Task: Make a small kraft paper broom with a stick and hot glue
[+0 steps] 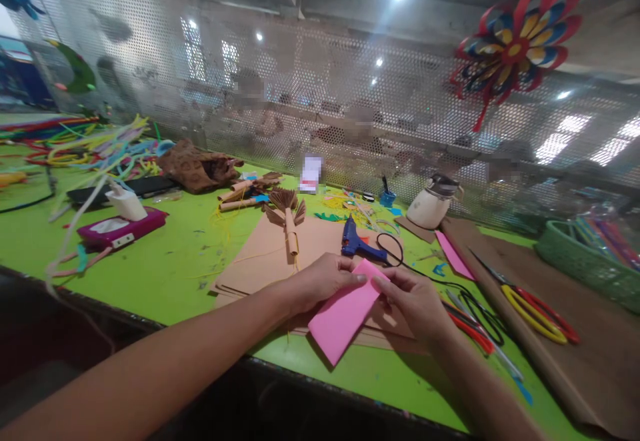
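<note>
A folded strip of pink paper (345, 318) is held between my two hands above the table's front edge. My left hand (327, 282) grips its upper left side, thumb lying on top. At the upper right corner, my right hand (407, 294) pinches the strip between thumb and fingers. Under it lie flat sheets of brown paper (255, 254). A blue glue gun (357, 241) rests just beyond my hands. To its left, on the brown sheets, is a rolled brown paper piece (290, 231) with a pleated fan at its top.
Scissors (535, 311) with red and yellow handles lie on brown paper at right, near a green basket (590, 261). A white jug (433, 202) stands behind. At left are a purple power strip (123, 228) and a crumpled brown bag (200, 164). The glue gun's black cord (475, 294) trails right.
</note>
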Tool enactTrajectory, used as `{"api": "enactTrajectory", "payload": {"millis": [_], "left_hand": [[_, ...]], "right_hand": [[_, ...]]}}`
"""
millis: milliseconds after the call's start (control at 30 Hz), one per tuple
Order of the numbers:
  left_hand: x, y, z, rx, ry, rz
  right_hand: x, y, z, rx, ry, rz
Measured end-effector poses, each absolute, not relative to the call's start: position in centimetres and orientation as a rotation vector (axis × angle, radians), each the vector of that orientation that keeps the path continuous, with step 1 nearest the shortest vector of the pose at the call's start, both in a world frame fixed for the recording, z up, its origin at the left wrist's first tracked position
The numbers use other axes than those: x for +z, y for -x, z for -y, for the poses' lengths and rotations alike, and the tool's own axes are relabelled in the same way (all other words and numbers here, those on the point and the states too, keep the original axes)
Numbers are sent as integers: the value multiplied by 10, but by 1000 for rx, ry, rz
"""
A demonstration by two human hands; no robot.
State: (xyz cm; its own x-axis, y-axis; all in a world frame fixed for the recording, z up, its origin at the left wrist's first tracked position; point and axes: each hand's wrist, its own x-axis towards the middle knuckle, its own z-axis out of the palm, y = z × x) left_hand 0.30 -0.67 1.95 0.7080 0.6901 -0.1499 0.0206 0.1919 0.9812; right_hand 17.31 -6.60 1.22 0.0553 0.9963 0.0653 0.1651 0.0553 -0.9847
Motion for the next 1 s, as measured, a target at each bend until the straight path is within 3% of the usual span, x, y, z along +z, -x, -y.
{"api": "enactTrajectory", "payload": {"millis": [267, 633, 1000], "left_hand": [[14, -3, 4, 556, -1351, -682], [15, -5, 6, 527, -1648, -724], [21, -3, 9, 501, -1625, -716]], "right_hand": [[3, -172, 65, 1209, 1262, 1156], [4, -175, 62, 752, 1424, 1521], [5, -173, 64, 766, 1409, 1485]]}}
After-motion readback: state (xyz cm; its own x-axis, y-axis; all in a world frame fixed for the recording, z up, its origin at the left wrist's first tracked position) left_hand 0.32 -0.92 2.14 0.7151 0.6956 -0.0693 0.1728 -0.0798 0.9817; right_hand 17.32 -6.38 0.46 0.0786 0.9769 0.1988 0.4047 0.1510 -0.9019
